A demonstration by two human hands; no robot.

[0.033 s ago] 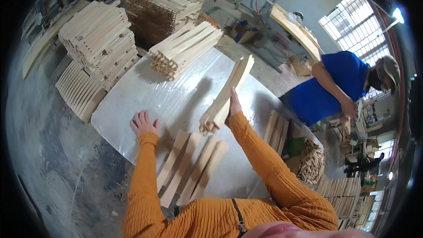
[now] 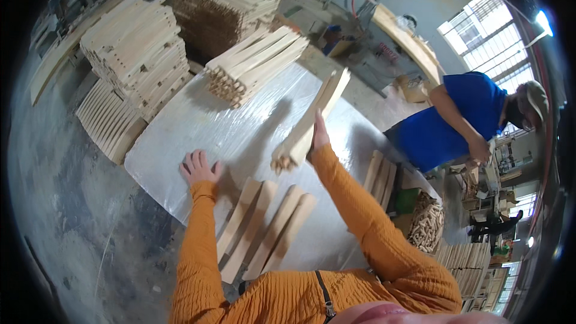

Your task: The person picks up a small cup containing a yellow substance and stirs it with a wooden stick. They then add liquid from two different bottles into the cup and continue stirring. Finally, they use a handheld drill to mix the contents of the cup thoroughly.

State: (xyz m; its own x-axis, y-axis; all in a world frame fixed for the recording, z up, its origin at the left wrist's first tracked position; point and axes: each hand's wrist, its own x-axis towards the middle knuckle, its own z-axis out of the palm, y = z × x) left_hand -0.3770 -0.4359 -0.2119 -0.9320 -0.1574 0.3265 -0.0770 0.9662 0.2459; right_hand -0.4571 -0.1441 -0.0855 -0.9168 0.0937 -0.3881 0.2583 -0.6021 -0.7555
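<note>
- The right hand (image 2: 321, 132) is closed around a bundle of pale wooden slats (image 2: 312, 117), held at a slant over the middle of the shiny grey table (image 2: 162, 162); a shadow lying apart from the bundle suggests it is raised off the surface.
- Compared with a moment ago, the bundle and the right hand have shifted slightly away from the wearer, towards the table's far side. The gap between the bundle's near end and the boards on the table's near side looks a little wider.
- For the work in hand, that seems a small adjustment: the slats remain gripped together, not set down.
- The left hand (image 2: 199, 168) holds nothing; its fingers are spread, palm down, at the table's left edge (it appears to be resting there, as it was).
- Four thick wooden boards (image 2: 274, 231) lie side by side across the table's near side, with a wider gap in the middle.
- A stacked pile of similar slats (image 2: 258, 63) sits on the table's far end, round ends facing the wearer.
- Beyond the table's right side, a co-worker in a blue shirt (image 2: 450, 120) bends over other work.
</note>
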